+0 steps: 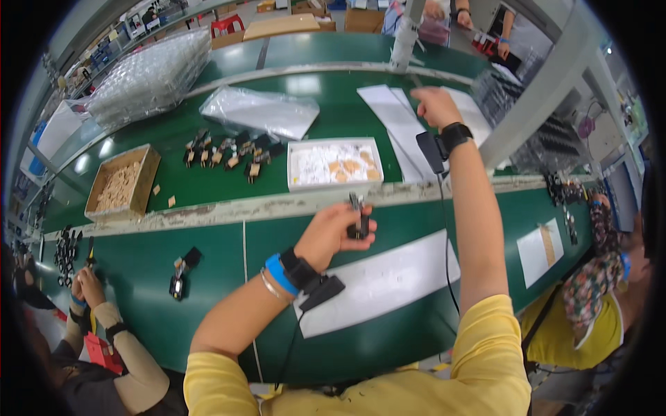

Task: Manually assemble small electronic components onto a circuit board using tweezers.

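My left hand (333,237) is closed around a small black part with a metal piece on top (359,223), held over the green bench. Reaching far forward on the right, my right hand (438,108) is over white sheets (394,114), its fingers curled together near the foot of a pale post. Whatever its fingertips hold, if anything, is too small to make out. Between the hands and a little left stands a shallow white box (336,187) of white bits and several orange-tan pieces. A long white sheet (381,288) lies below my left hand.
Several black assemblies with tan tabs (232,152) lie beyond the raised ledge (270,208), beside a cardboard box of tan pieces (97,216). One black assembly (179,286) lies at left. Co-workers (94,288) sit on both sides. A metal post (538,111) rises at right.
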The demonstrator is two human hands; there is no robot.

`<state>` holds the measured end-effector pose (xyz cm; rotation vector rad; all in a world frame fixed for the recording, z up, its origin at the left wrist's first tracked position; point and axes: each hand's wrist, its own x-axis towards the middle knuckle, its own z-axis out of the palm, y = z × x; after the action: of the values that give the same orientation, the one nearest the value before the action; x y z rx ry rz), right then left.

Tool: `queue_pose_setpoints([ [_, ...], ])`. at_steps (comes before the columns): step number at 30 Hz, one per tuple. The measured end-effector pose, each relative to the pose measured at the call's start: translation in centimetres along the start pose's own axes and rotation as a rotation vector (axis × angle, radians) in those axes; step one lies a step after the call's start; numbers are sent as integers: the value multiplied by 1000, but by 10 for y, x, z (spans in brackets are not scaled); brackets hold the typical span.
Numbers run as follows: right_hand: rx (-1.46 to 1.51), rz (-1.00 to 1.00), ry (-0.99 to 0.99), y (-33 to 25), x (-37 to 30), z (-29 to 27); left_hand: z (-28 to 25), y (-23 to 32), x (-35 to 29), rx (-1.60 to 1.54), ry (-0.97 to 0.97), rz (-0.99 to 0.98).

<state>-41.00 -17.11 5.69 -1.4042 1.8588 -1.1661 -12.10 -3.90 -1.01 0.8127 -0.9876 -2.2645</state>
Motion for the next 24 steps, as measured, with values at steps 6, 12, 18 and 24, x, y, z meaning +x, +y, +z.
queue_pose_setpoints([
  [6,180,-109,-298,-39,-183,29,17,7,-40,52,-37,86],
  [12,528,20,-461,-28,-258,52,28,-7,-85,156,-36,36],
  [18,595,11,-530,-27,-276,66,16,-18,-109,178,27,69],
  [24,554,-122,-426,-18,-302,80,14,-29,-118,63,73,71],
])
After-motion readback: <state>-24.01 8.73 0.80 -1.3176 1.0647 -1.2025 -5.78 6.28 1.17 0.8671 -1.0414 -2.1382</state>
